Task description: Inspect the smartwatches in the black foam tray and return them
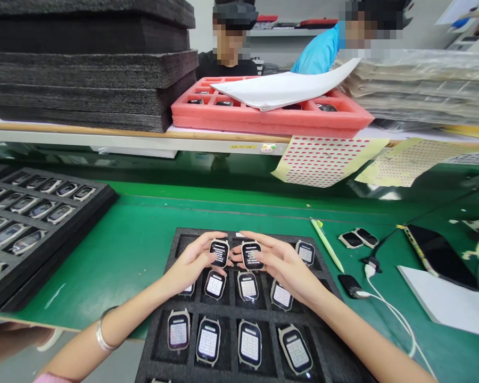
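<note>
So we've got a smartwatch in each hand, just over the back rows of a black foam tray, screens lit with text and facing us. Left grip is closed on the left watch, thumb across the front and fingers behind; right grip has the right watch pinched the same way. Fingertips nearly meet in between.

Our guess on handling: light, stiff little cases, with glass that's likely slippery and easy to smudge or scratch. We'd hold them by the pale side rims and keep thumbs off the screens.

More lit watches sit in the pockets right below, so they're the main thing to knock. On the green tabletop, a second tray of watches is off to the left; to the right there's a green pen, a loose pair of watches, a phone and some white cables, all clear of our fingers
</note>
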A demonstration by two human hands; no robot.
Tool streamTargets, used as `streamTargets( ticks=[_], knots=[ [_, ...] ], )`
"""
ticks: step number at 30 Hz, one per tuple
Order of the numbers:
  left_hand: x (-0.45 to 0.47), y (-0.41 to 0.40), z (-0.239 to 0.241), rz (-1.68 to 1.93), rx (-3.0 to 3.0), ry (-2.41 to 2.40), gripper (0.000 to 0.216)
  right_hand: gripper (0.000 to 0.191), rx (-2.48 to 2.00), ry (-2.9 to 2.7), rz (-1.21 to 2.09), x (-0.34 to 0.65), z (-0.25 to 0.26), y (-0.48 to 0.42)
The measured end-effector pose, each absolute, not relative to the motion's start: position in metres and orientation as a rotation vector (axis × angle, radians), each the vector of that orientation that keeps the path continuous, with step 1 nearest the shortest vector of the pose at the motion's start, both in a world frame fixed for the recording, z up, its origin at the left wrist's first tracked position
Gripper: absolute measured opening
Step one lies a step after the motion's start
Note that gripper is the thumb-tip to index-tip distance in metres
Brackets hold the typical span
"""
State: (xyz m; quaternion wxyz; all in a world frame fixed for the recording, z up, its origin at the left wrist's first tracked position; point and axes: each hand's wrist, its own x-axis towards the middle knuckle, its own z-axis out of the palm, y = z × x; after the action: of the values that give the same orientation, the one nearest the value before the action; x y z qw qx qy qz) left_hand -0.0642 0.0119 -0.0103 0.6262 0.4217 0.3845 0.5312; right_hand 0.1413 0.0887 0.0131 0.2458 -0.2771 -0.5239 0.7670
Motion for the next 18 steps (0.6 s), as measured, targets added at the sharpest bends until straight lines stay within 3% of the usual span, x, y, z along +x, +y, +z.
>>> streamTargets(
  ticks=[6, 12, 16, 18],
  knots=[
    [-0.063, 0.011, -0.007, 1.219, 1.009, 0.911, 0.036, 0.046, -0.725, -1.527, 2.023, 0.141, 0.01, 0.087],
    [-0.066, 0.012, 0.0, 1.236, 1.004, 0.907, 0.038, 0.064, -0.631, -1.776, 1.932, 0.142, 0.008, 0.092],
    [-0.07, 0.012, 0.001, 1.229, 0.969, 0.89, 0.036, 0.046, -0.769, -2.398, 1.211, 0.142, 0.006, 0.107],
    [-0.071, 0.012, 0.001, 1.234, 0.961, 0.897, 0.035, 0.047, -0.752, -2.662, 0.82, 0.142, 0.008, 0.115]
  ],
)
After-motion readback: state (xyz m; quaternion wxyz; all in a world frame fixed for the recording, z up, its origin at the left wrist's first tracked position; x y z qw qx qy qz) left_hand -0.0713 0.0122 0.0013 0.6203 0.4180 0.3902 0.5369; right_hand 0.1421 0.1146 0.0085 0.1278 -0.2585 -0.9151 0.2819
